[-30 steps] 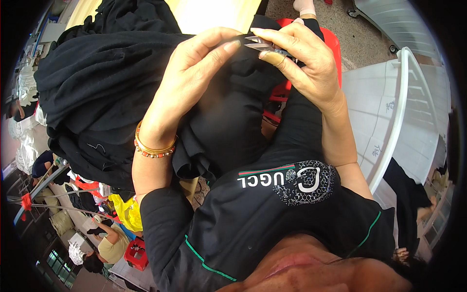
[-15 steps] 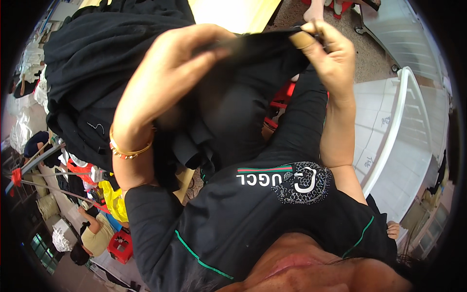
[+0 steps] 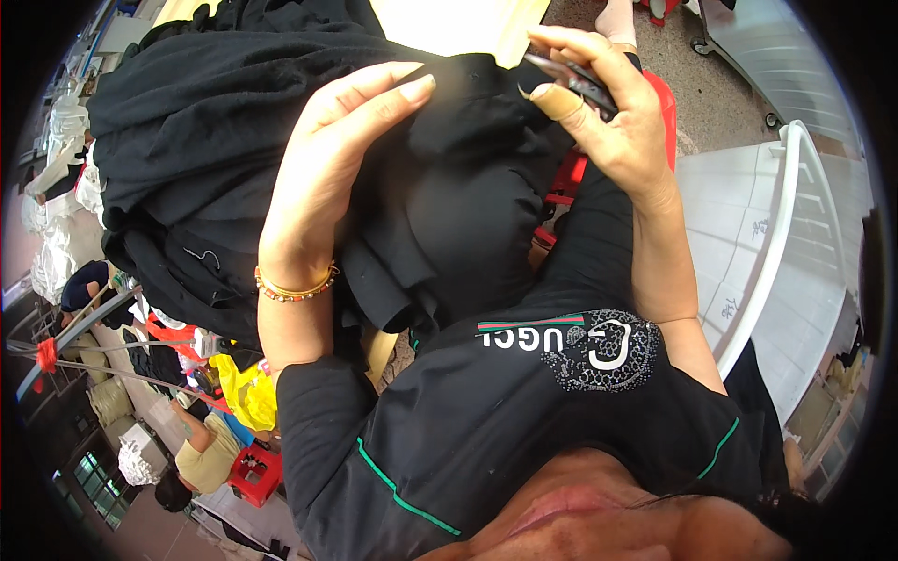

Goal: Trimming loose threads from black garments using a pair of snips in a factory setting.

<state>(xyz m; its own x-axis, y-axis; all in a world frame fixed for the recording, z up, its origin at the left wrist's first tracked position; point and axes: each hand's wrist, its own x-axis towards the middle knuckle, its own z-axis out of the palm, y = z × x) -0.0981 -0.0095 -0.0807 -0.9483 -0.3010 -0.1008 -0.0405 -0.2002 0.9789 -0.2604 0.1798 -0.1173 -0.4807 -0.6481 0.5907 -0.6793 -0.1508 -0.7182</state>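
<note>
Black cloth [image 3: 468, 103] lies gathered in front of me and over my lap. My left hand [image 3: 351, 126] is at its raised upper part, thumb and fingers closed on a fold. Across from it, at the right end of this fold, my right hand [image 3: 608, 112] holds small dark thread snips [image 3: 585, 86], partly hidden by the fingers. The tips of the snips point left toward the cloth. A tan wrap [image 3: 556, 101] covers the end of my right thumb.
A big heap of black cloth [image 3: 187, 122] fills the left, with a pale thread [image 3: 201, 257] on it. Beyond is a yellow tabletop [image 3: 458, 28]. A white-railed bin [image 3: 795, 243] stands at the right. A co-worker [image 3: 210, 453] sits near a red stool [image 3: 255, 475] at lower left.
The cloth edge stretched between both hands has slackened, and my right hand has let go of it. Its fingers have spread, and the snips show more clearly. My left forearm has shifted right.
</note>
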